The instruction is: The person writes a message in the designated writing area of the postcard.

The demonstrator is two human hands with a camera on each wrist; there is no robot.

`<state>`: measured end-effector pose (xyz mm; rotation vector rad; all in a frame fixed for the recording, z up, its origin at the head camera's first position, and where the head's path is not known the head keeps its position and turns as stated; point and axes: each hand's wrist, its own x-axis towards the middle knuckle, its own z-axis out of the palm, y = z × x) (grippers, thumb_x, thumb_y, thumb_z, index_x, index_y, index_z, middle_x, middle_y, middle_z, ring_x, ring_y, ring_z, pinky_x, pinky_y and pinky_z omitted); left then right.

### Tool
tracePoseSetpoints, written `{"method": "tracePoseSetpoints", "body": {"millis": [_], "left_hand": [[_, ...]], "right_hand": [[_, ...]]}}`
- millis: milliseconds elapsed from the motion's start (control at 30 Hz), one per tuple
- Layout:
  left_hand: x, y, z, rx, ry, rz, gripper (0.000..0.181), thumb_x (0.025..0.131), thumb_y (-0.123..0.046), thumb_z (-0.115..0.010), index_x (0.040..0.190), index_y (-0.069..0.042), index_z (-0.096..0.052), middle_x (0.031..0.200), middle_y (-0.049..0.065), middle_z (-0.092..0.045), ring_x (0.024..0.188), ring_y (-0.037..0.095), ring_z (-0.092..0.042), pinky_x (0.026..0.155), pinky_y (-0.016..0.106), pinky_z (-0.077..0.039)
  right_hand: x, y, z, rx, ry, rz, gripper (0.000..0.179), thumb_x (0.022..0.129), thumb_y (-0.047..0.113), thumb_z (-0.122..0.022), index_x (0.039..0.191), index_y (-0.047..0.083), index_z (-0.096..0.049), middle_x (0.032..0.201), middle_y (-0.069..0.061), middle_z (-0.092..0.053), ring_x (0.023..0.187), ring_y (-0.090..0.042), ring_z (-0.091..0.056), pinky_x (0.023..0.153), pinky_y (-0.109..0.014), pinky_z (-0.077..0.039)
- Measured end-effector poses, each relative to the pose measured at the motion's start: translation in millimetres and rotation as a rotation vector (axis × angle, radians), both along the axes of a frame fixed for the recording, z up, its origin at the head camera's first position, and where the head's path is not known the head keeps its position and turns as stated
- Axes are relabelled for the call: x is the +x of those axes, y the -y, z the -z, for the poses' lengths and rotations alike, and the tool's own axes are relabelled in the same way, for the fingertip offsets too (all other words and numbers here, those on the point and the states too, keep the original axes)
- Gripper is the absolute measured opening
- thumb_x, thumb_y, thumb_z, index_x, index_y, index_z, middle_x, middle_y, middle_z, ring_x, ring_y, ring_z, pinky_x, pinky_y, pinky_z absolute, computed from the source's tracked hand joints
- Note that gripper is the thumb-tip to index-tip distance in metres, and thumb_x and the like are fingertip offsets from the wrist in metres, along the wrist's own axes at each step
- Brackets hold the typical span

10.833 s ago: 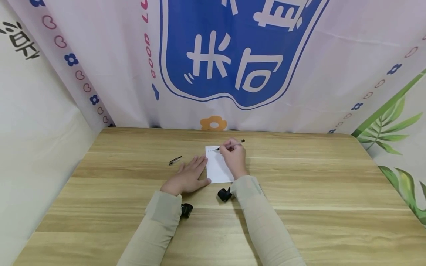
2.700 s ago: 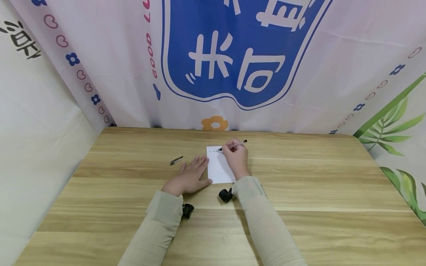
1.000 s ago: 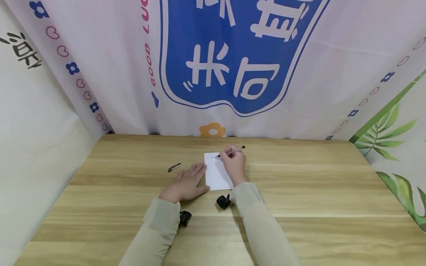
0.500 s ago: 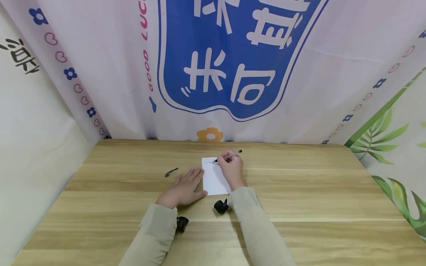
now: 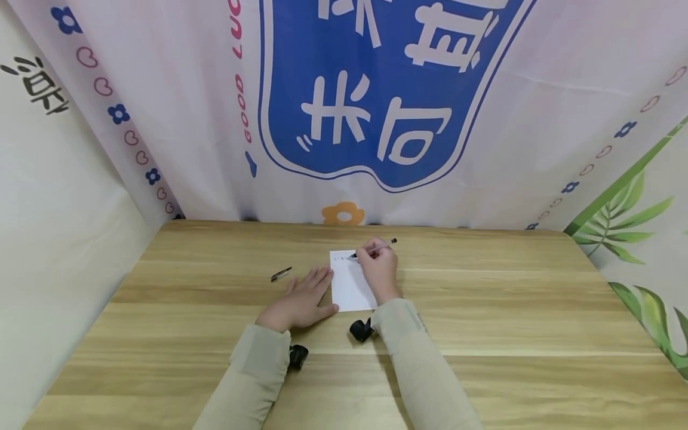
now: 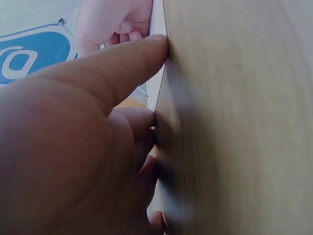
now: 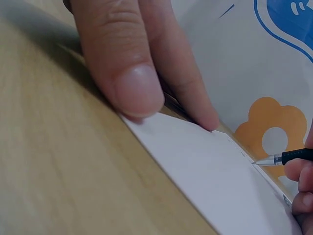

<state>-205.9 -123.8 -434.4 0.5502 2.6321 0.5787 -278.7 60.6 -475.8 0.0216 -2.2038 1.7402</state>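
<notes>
A small white sheet of paper (image 5: 349, 291) lies on the wooden table, with a short row of small dark marks along its top edge. My right hand (image 5: 380, 273) pinches a gel pen (image 5: 384, 245) with a clear barrel and black grip; in the right wrist view the pen tip (image 7: 257, 162) is at the paper near that row. Flat at the sheet's left side rests my left hand (image 5: 301, 301), fingers spread, its thumb (image 7: 139, 93) and a fingertip on the paper's edge. A small black pen cap (image 5: 281, 274) lies beyond the left hand's fingers.
Black wrist cameras (image 5: 361, 330) are worn at both sleeve cuffs. The wooden table (image 5: 510, 310) ends at a printed cloth backdrop (image 5: 215, 179) with a blue sign and an orange flower. Pale cloth (image 5: 64, 227) hangs on the left side.
Compared with the earliest frame, the row of marks reaches farther right and the pen tip has shifted slightly right. The left hand and pen cap keep their places; the head view has tilted a little.
</notes>
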Motion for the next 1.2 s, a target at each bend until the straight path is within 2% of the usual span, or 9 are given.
{"method": "tracePoseSetpoints", "body": {"millis": [133,267,367,533,667,733,933,1200], "left_hand": [[-0.2,-0.2,-0.6,0.005,0.005,-0.003,0.077,0.105,-0.040,-0.052,0.162,-0.002,-0.016,0.170,0.013,-0.007,0.155,0.035,-0.002,0.119,0.065,-0.001],[0.9,-0.4,-3.3,0.007,0.011,-0.003,0.078,0.105,-0.040,-0.053,0.162,-0.002,-0.015,0.170,0.013,-0.006,0.156,0.035,-0.001,0.119,0.065,-0.001],[1.9,0.1,-3.8,0.003,0.014,-0.004,0.078,0.105,-0.039,-0.054,0.162,-0.001,-0.016,0.170,0.013,-0.007,0.156,0.035,-0.002,0.119,0.065,-0.002],[3.1,0.0,-2.3,0.003,0.024,-0.013,0.078,0.105,-0.039,-0.054,0.162,-0.002,-0.016,0.170,0.013,-0.008,0.156,0.035,-0.003,0.120,0.065,-0.001],[2.9,-0.2,-2.9,0.017,0.028,-0.011,0.078,0.105,-0.039,-0.054,0.162,-0.002,-0.015,0.170,0.013,-0.007,0.156,0.035,-0.001,0.119,0.065,0.000],[3.2,0.5,-3.4,0.029,0.027,-0.006,0.078,0.105,-0.038,-0.053,0.162,-0.002,-0.014,0.170,0.013,-0.006,0.156,0.035,0.000,0.119,0.065,0.001],[3.6,3.2,-1.5,0.044,0.034,0.002,0.079,0.105,-0.039,-0.053,0.162,-0.002,-0.013,0.170,0.013,-0.004,0.155,0.035,0.001,0.119,0.065,0.002],[1.9,5.1,0.6,0.087,0.023,0.005,0.082,0.105,-0.041,-0.051,0.162,-0.001,-0.008,0.169,0.016,-0.003,0.155,0.037,0.001,0.119,0.065,0.005]], "right_hand": [[-0.4,-1.2,-1.6,-0.058,0.023,0.012,0.013,0.085,0.003,-0.064,0.073,0.005,-0.062,0.068,-0.004,-0.062,0.060,-0.013,-0.056,0.053,-0.022,-0.043],[-3.3,-4.2,-2.1,-0.231,0.092,0.018,0.013,0.088,0.003,-0.062,0.076,0.006,-0.060,0.067,-0.004,-0.063,0.061,-0.012,-0.059,0.055,-0.020,-0.047],[-5.0,-8.1,-2.3,-0.402,0.137,-0.026,0.014,0.092,0.000,-0.061,0.079,0.005,-0.059,0.069,-0.005,-0.062,0.061,-0.013,-0.060,0.057,-0.020,-0.049],[-5.4,-15.9,-3.1,-0.654,0.175,-0.133,0.018,0.094,-0.006,-0.056,0.079,0.004,-0.057,0.067,-0.007,-0.061,0.059,-0.013,-0.057,0.053,-0.018,-0.043],[-7.4,-24.8,-3.4,-0.786,0.156,-0.201,0.019,0.095,-0.007,-0.051,0.081,0.004,-0.056,0.063,-0.007,-0.060,0.055,-0.009,-0.054,0.048,-0.015,-0.038],[-8.5,-28.9,-2.9,-0.842,0.149,-0.203,0.020,0.095,-0.008,-0.049,0.080,0.004,-0.056,0.061,-0.006,-0.059,0.052,-0.008,-0.051,0.046,-0.015,-0.035],[-6.8,-39.2,-1.5,-0.891,0.150,-0.197,0.023,0.096,-0.007,-0.047,0.079,0.005,-0.056,0.061,-0.005,-0.060,0.049,-0.007,-0.046,0.045,-0.016,-0.032],[2.6,-54.3,-6.2,-0.810,0.197,-0.214,0.021,0.097,-0.005,-0.049,0.080,0.005,-0.055,0.065,-0.005,-0.058,0.053,-0.008,-0.045,0.048,-0.016,-0.033]]}}
